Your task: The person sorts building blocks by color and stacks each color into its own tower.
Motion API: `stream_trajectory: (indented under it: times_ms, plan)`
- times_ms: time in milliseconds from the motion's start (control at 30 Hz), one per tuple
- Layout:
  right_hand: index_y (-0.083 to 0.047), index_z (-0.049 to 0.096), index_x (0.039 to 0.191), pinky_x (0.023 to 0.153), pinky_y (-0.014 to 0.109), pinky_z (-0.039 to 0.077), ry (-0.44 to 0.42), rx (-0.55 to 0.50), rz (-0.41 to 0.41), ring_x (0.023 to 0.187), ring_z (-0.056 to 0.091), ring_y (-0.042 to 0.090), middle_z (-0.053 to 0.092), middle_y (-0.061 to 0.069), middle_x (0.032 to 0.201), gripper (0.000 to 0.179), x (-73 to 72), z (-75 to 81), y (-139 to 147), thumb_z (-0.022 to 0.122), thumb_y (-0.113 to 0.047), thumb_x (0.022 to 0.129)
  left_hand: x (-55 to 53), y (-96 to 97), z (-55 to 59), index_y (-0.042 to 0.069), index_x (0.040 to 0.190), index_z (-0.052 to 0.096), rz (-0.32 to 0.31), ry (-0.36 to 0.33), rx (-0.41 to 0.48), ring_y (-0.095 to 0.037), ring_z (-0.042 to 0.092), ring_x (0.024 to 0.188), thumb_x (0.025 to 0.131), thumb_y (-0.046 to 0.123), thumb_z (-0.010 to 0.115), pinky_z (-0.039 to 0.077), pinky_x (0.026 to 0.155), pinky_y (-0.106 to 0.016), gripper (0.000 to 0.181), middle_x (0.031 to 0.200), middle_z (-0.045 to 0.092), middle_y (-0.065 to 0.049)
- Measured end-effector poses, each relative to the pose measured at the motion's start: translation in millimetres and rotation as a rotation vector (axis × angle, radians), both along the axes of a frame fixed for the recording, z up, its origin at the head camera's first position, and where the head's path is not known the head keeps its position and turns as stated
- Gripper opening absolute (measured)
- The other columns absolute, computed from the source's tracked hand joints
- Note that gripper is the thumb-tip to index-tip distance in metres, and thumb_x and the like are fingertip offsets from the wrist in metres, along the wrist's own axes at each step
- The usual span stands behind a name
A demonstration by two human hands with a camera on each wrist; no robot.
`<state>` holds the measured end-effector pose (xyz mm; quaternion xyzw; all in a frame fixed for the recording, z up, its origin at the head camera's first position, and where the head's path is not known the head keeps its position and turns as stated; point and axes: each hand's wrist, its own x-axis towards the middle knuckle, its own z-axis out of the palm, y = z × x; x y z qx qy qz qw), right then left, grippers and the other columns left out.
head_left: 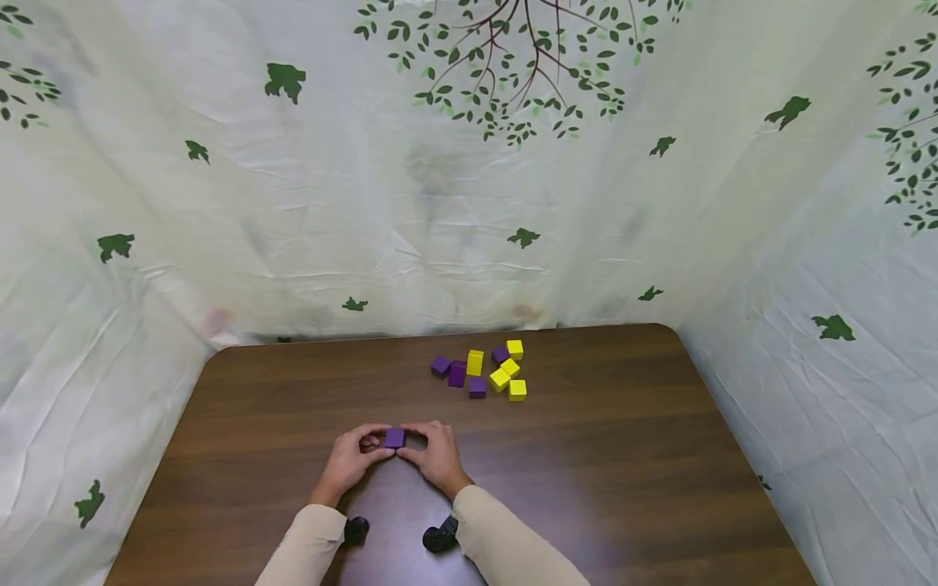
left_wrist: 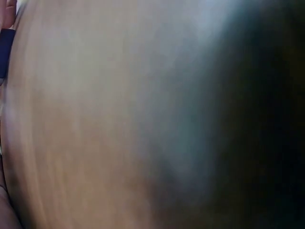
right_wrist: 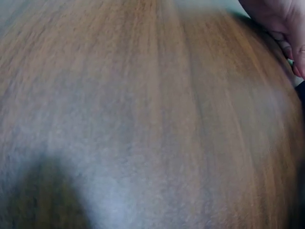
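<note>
1. Your left grip (head_left: 352, 461) is pinching the held purple cube (head_left: 395, 438) from its left side, with the index finger lying along the far edge and the thumb along the near edge.
2. Your right grip (head_left: 436, 457) is grasping the same cube from the right, its index finger and thumb meeting the far and near edges in much the same way.
3. The held purple cube is sitting between your two sets of fingertips, over the near half of the brown surface (head_left: 623, 456) (whether it is resting there or hovering slightly, you cannot tell from these views).
4. Beyond your hands and to the right, a loose cluster of cubes is lying near the far edge. The leftmost purple cube (head_left: 440, 367) is standing just beside another purple one, and the nearest yellow cube (head_left: 517, 391) is marking the right front of the group.
5. Light sleeves (head_left: 513, 539) are covering your forearms, and a black wrist device (head_left: 440, 537) is showing at each wrist.
6. A pale cloth (head_left: 440, 203) printed with green leaves and branches is hanging behind the surface and along both sides.
7. Your left wrist view is catching only a dark sliver of the cube and part of a finger at its left edge; your right wrist view is mostly showing wood grain, with part of a hand in the upper right corner.
</note>
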<state>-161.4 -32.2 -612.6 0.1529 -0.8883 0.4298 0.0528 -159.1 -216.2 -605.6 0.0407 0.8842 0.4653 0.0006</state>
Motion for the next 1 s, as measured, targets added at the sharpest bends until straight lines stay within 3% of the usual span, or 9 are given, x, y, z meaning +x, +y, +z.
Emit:
stream_trajectory:
  times_ms: [167,367,567,667,833,1000]
  plan:
    - [-0.016,0.072,0.114,0.083,0.027,0.04,-0.03,0.002,0.028,0.094,0.059,0.009,0.072,-0.005,0.105,0.041,-0.3,-0.2,3.6,0.081,-0.03,0.077,0.6,0.0,-1.5,0.007,0.102,0.072,0.001,0.007,0.013,-0.013,0.056,0.075,0.072,0.008,0.084,0.045,0.07,-0.026,0.032,0.078,0.062,0.0]
    - [-0.007,0.068,0.117,0.085,0.029,0.048,-0.111,-0.227,0.034,0.094,0.062,0.016,0.07,0.005,0.106,0.043,5.5,-5.2,28.2,0.081,-0.016,0.078,0.4,2.3,-2.9,0.008,0.103,0.072,-0.001,0.004,0.019,-0.012,0.057,0.076,0.072,0.008,0.083,0.045,0.07,-0.024,0.033,0.079,0.062,0.0]
    - [0.0,0.068,0.114,0.075,0.03,0.052,-0.125,-0.427,-0.122,0.084,0.063,0.025,0.069,0.014,0.101,0.04,18.0,-4.5,57.1,0.08,-0.008,0.077,2.7,-0.2,-0.6,0.008,0.103,0.072,0.012,-0.007,0.024,-0.015,0.057,0.077,0.071,0.008,0.084,0.046,0.071,-0.026,0.034,0.08,0.062,-0.002]
    - [0.001,0.068,0.112,0.071,0.027,0.053,-0.112,-0.488,-0.215,0.08,0.064,0.023,0.069,0.017,0.097,0.039,17.8,-5.4,68.2,0.081,-0.006,0.076,3.7,-1.6,-0.3,0.007,0.103,0.072,0.006,-0.018,0.01,-0.017,0.057,0.078,0.072,0.009,0.084,0.046,0.072,-0.027,0.034,0.081,0.062,-0.003]
    - [0.003,0.066,0.115,0.069,0.02,0.051,-0.102,-0.542,-0.329,0.08,0.062,0.02,0.067,0.019,0.102,0.043,4.1,-5.9,84.2,0.08,-0.005,0.076,3.3,-0.7,1.3,0.006,0.105,0.071,-0.003,-0.032,0.001,-0.018,0.056,0.079,0.074,0.011,0.083,0.045,0.072,-0.028,0.034,0.082,0.062,-0.003]
    - [-0.001,0.063,0.123,0.073,0.024,0.053,-0.131,-0.515,-0.381,0.088,0.063,0.024,0.066,0.015,0.113,0.048,-13.8,-2.5,96.7,0.079,-0.007,0.078,1.4,0.7,1.3,0.007,0.105,0.071,-0.001,-0.034,0.01,-0.018,0.056,0.081,0.074,0.01,0.083,0.046,0.074,-0.028,0.033,0.083,0.062,-0.003]
